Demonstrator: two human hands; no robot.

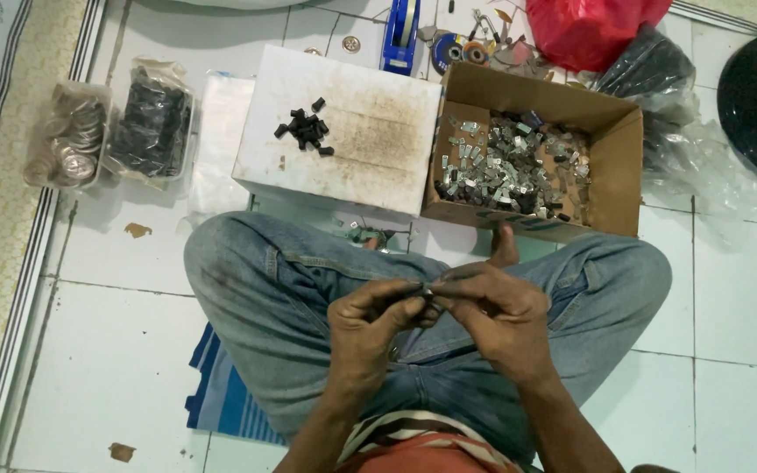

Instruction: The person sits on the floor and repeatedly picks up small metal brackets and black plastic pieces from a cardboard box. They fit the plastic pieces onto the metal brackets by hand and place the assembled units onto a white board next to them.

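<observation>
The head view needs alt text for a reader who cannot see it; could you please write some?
A seated person's left hand and right hand pinch a small part together over their jeans. Ahead sit a cardboard box of metal pieces and a white box.

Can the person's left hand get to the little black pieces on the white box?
Probably yes. The left hand is busy pinching a small part with the right hand, but nothing stands between it and the black pieces lying uncovered on the white box beyond the knees.
</observation>
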